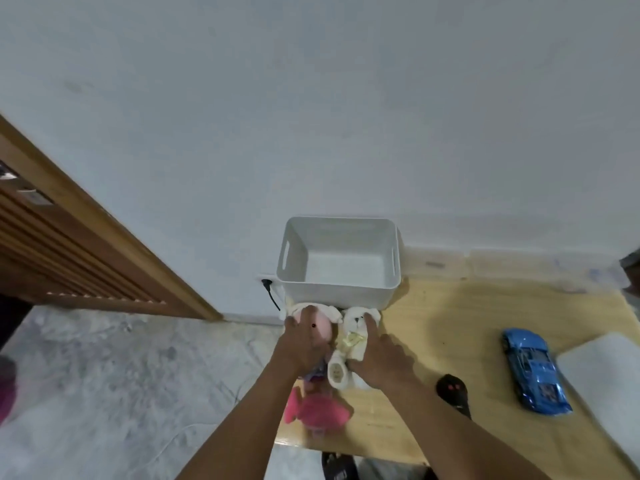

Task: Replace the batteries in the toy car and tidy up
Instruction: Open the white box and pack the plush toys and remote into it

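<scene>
A view from above a wooden table was shown, with a white storage bin standing open-topped at its far left corner, against the wall. Nothing could be seen inside the bin.

Just in front of the bin, two soft toys lay side by side: a pink-faced plush toy and a white teddy bear. The left hand was laid over the pink-faced toy, and the right hand was set against the bear's outer side, one finger reaching up beside its head. The fingers looked mostly extended. Whether either toy was actually gripped could not be told, because the thumbs and the undersides were hidden.

A bright pink plush toy lay nearer the person than the bin, at the table's edge. The blue toy car rested well to the right of the bin, apart from both hands, and a black remote control lay between the car and the right forearm.

The step in hand was judged to be tidying the soft toys into the bin. For it to be done well, the two toys would need to be pressed together between the hands, raised clear of the bin's front wall and then lowered inside, with no limb left draped over the rim.
</scene>
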`<state>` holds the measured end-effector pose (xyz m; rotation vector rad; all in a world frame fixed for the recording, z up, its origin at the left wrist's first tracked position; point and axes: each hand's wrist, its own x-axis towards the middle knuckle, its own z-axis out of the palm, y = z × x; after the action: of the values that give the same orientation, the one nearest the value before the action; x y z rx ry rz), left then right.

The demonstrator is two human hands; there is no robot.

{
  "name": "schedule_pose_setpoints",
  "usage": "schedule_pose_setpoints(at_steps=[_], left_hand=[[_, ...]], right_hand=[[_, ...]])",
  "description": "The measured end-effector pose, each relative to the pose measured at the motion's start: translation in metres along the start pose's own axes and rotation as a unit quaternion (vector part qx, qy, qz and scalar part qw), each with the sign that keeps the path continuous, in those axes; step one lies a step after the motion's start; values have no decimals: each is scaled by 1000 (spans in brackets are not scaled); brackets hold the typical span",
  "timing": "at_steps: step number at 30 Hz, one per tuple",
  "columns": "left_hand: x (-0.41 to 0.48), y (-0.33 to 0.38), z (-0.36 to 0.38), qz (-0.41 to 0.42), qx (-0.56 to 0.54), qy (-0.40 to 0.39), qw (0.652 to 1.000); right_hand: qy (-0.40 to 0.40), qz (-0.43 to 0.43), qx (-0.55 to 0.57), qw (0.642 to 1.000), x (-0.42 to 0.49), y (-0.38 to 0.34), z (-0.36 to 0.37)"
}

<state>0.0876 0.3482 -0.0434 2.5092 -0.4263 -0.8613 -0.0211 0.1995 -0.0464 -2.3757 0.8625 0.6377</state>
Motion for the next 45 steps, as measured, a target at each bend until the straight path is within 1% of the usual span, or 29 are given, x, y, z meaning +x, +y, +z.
schedule_pose_setpoints(at_steps=[3,6,8,10,12,13,15,16,18,19,20,22,24,27,30,32,35,38,41,45], left_hand=[[6,-3,4,2,-19,45,999],[5,-10,4,46,-16,61,997],[-3,-14,1,88,-12,107,990],[-16,-14,-6,122,-14,171,978],[-28,-10,-17,162,-27,237,958],[-33,-5,-23,185,-38,267,945],[-39,11,-40,233,-65,316,917],[-39,22,-50,254,-79,335,904],[-33,49,-74,271,-97,368,884],[-27,62,-86,270,-102,378,880],[-19,75,-99,266,-102,382,879],[3,93,-120,245,-82,370,893],[26,102,-133,209,-53,325,921],[56,99,-133,158,-22,253,954],[77,87,-121,118,-10,206,971],[88,80,-111,94,-6,186,978],[104,75,-98,68,19,163,984],[119,68,-91,50,74,98,991],[127,60,-88,54,115,33,991],[130,54,-87,74,116,22,990]], right_hand=[[21,11,10,1000,2,0,7],[40,14,13,999,-1,1,6],[70,-13,9,997,-11,4,2],[119,-70,11,990,-25,11,-4],[195,-139,43,970,-39,17,-11],[236,-174,68,954,-45,17,-17],[334,-239,94,907,-51,10,-35],[370,-257,101,887,-50,3,-50],[407,-267,124,865,-43,-19,-85],[407,-259,134,866,-36,-31,-104],[398,-239,138,875,-27,-44,-122],[364,-190,117,904,-5,-64,-153],[323,-162,86,929,16,-77,-169],[274,-139,43,951,46,-84,-163],[247,-120,-11,962,73,-81,-144],[239,-114,-70,962,88,-81,-134],[191,-101,-96,972,104,-83,-123],[151,-85,-123,977,118,-79,-110],[95,-78,-164,979,128,-75,-100],[72,-84,-165,980,128,-75,-110]])
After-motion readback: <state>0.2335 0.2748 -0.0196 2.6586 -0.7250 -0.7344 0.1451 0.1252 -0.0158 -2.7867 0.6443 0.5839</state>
